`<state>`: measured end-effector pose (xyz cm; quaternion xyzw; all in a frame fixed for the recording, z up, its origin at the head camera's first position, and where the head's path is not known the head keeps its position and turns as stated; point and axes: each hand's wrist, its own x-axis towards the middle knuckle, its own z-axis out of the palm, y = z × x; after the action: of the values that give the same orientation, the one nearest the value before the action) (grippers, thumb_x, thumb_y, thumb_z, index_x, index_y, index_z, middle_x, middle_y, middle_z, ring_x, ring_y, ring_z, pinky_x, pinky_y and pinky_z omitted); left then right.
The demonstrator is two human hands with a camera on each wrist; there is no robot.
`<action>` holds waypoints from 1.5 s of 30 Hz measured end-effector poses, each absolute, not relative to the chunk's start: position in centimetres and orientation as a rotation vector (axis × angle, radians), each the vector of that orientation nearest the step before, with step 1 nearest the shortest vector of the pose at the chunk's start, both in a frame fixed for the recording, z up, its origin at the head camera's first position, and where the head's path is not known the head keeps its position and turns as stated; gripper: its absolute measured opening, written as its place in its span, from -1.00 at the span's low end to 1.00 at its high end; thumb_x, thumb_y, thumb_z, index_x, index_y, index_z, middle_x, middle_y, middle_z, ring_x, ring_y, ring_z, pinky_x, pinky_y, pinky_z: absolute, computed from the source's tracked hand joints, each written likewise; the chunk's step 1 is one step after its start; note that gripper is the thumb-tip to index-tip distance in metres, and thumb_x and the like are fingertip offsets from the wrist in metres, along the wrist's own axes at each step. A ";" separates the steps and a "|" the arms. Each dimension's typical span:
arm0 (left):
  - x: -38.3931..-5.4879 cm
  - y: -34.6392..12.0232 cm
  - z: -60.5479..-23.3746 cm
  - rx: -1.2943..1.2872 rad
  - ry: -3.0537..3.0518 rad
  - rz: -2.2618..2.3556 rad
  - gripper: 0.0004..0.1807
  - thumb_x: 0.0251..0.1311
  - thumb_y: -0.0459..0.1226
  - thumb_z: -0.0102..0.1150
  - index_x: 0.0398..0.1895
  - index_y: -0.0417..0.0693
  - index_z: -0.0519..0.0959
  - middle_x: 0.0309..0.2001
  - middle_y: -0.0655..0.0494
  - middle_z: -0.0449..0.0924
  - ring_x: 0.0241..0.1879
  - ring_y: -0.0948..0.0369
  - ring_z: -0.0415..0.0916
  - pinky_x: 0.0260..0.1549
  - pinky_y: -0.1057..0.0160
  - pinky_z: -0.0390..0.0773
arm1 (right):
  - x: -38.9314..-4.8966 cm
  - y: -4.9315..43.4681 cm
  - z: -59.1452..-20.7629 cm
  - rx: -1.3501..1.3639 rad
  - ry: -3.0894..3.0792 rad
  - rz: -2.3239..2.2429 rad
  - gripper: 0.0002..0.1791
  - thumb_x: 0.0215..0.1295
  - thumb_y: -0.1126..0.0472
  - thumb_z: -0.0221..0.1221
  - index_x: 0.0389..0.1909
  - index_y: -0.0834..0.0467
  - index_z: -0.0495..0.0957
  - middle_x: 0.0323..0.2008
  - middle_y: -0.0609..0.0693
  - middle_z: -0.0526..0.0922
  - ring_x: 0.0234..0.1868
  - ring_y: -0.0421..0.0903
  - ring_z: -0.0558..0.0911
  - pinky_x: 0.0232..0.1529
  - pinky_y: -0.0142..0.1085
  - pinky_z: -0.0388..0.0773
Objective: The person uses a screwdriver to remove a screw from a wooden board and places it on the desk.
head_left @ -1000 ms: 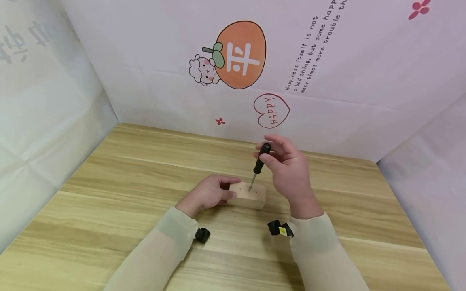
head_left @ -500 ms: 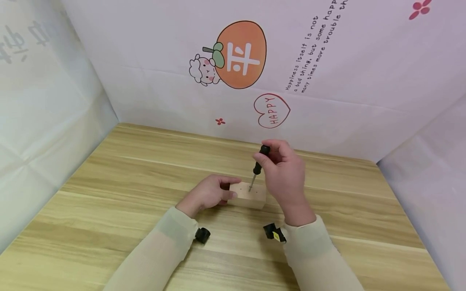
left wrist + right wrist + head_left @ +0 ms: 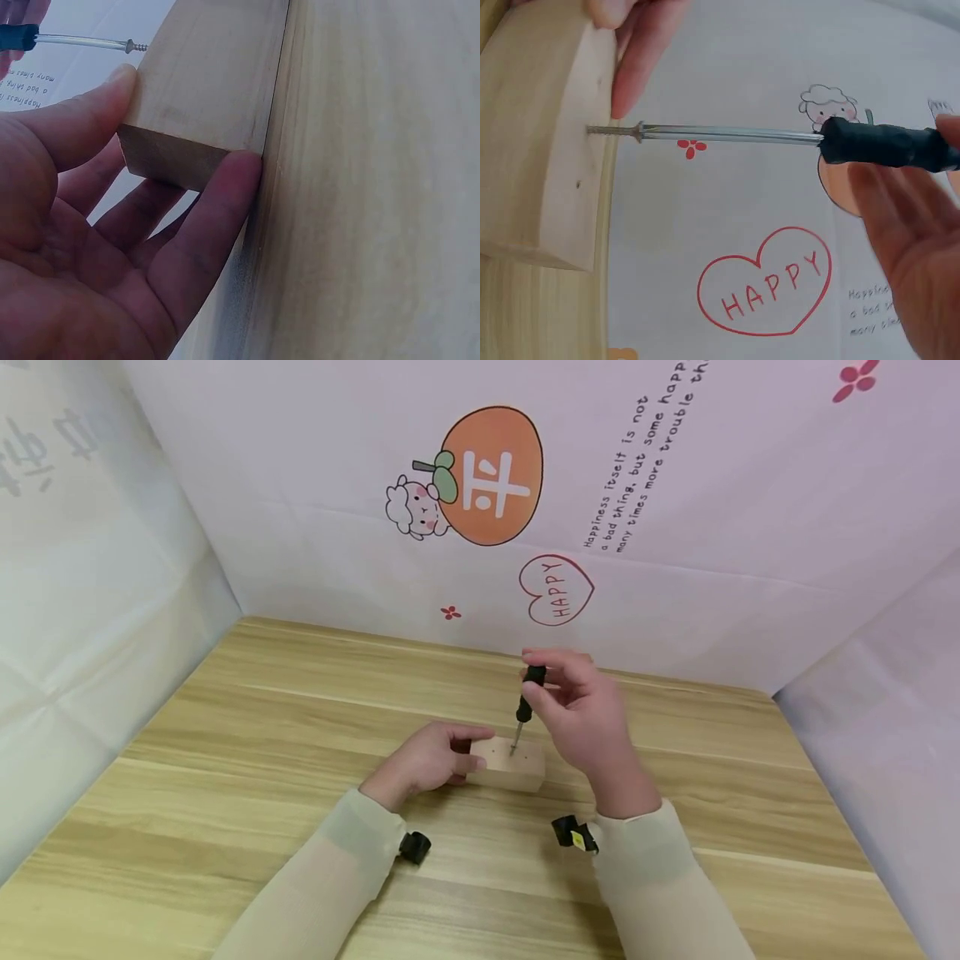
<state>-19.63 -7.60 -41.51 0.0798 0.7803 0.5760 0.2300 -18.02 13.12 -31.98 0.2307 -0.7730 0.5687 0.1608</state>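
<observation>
My left hand (image 3: 431, 756) grips the left end of a pale wooden block (image 3: 504, 777) that lies on the table, thumb at the near top edge. The right hand (image 3: 591, 720) holds the black handle of a screwdriver (image 3: 877, 142) between thumb and fingers, above the block. In the right wrist view, its steel shaft ends at the head of a screw (image 3: 616, 131), whose point enters the block's top face, much of the thread showing. Small dark holes, such as this hole (image 3: 577, 184), lie on either side of the screw. The screwdriver leans slightly to the right in the head view.
The wood-grain table (image 3: 300, 693) is bounded at the back by a white printed cloth (image 3: 337, 560) and by cloth at both sides. Black wrist cameras, such as the left camera (image 3: 415, 847), stick out from both sleeves.
My right fingers and thumb have shifted around the screwdriver handle, and that wrist swung left, then back right. The left hand and block stay in place; the head view has moved slightly.
</observation>
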 end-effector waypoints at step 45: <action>-19.5 -7.4 -41.7 0.235 2.137 1.609 -0.53 0.27 -0.35 0.33 0.25 0.13 0.61 0.16 0.02 0.52 -0.11 0.13 0.57 -0.27 0.14 0.66 | -18.1 14.0 -32.3 0.557 -2.179 1.630 -0.69 0.26 0.39 0.34 0.03 0.19 0.65 -0.08 0.03 0.69 -0.15 -0.04 0.71 -0.14 -0.26 0.65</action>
<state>-19.50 -7.43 -41.75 0.0853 0.7753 0.5836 0.2259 -18.05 14.01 -32.31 0.1972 -0.7715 0.5772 0.1811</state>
